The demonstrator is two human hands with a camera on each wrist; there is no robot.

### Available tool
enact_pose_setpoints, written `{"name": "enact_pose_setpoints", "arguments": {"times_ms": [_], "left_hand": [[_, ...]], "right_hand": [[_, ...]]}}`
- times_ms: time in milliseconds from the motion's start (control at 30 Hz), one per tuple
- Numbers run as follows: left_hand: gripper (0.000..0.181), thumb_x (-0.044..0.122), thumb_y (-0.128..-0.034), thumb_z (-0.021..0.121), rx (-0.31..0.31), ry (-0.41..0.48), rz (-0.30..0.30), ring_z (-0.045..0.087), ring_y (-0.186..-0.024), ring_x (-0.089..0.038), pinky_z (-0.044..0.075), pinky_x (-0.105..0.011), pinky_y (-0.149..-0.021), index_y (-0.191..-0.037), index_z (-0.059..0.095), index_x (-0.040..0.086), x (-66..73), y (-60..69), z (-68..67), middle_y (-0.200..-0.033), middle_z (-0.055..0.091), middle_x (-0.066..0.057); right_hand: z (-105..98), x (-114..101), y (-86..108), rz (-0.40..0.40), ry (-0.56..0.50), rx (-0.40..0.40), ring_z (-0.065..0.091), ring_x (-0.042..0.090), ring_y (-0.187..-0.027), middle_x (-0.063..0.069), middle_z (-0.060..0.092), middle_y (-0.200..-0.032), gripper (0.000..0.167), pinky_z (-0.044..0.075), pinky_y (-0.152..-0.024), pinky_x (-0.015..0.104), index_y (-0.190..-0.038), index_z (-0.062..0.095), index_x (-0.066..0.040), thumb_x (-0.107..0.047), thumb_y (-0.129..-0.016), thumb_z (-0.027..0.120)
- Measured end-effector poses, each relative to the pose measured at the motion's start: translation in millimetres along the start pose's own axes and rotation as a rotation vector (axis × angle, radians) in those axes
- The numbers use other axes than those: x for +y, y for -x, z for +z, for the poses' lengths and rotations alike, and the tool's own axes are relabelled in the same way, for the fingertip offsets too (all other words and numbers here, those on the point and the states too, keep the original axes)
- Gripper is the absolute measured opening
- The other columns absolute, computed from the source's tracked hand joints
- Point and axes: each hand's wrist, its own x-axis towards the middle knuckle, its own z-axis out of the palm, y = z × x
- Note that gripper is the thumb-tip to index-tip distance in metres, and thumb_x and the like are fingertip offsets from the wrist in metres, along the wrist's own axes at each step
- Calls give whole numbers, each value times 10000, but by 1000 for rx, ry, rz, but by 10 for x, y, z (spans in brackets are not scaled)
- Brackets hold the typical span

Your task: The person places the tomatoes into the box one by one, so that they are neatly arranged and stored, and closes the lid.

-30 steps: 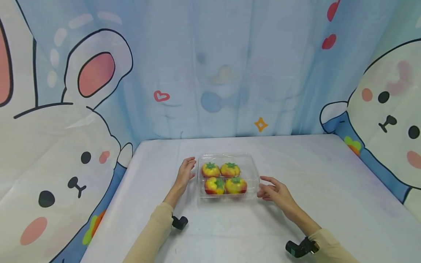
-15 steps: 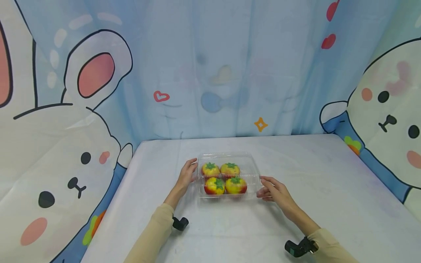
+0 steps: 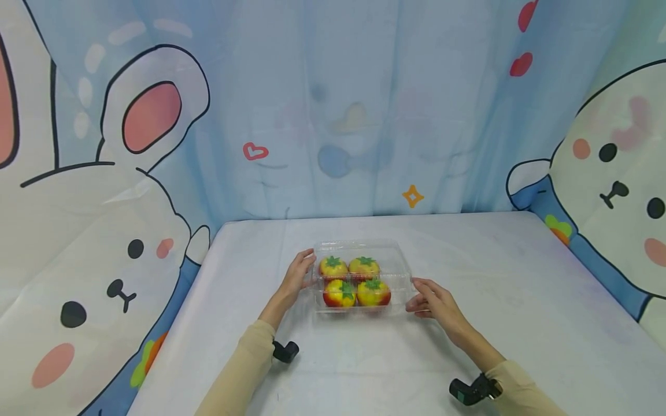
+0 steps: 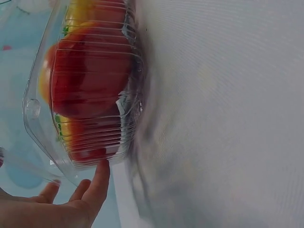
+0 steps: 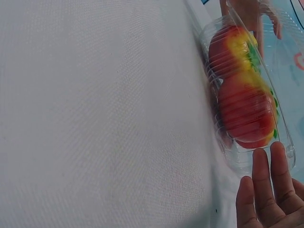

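Observation:
On the white tabletop sits a clear plastic clamshell box (image 3: 399,267), ribbed along its sides. Inside are several yellow-and-red fruits (image 3: 339,294) with green leafy tops, resembling persimmons. My left hand (image 3: 295,280) is at the box's left side; in the left wrist view, a fingertip of the left hand (image 4: 71,206) touches the ribbed wall. At the right end is my right hand (image 3: 437,305); the right wrist view shows the fingers of this right hand (image 5: 273,190) extended against the box's corner. Neither hand is curled round it. How the lid sits is hard to tell.
The white cloth-covered table (image 3: 359,370) extends around the box on all sides. Behind it hangs a light blue curtain (image 3: 354,86) with cartoon animals. Black wrist cameras (image 3: 285,352) are strapped to both forearms, over beige sleeves (image 3: 239,367).
My left hand has moved slightly right, closing the small gap to the box's left side. My right fingers have settled a little against the right end. The box has stayed in place.

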Motion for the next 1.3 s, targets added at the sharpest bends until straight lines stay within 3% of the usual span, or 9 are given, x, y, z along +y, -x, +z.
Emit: {"name": "enact_pose_setpoints", "arguments": {"times_ms": [233,600,1300], "left_hand": [[598,360,-1011,422,-1,-5,-7,350,-1384,-449,446,-543,-1027,-1503,343,30,-20,4,-2,-1516,368,-235],[593,373,-1011,417,-3,-13,-11,353,-1384,-446,381,-617,-1049,-1508,346,57,-88,36,0,-1513,383,-228],[594,302,-1015,436,-29,15,17,350,-1382,-457,383,-603,-1056,-1522,302,22,-170,20,-6,-1532,333,-254]], "right_hand": [[10,-15,11,17,13,8,702,199,-860,126,700,-897,635,579,-781,279,-1416,428,28,-482,-1039,394],[16,18,20,24,-11,-2,705,219,-896,124,692,-901,638,578,-792,289,-1437,411,27,-473,-1041,398],[2,35,18,-4,-64,-12,701,170,-839,127,686,-875,567,578,-757,279,-1435,406,38,-385,-1058,412]]}}
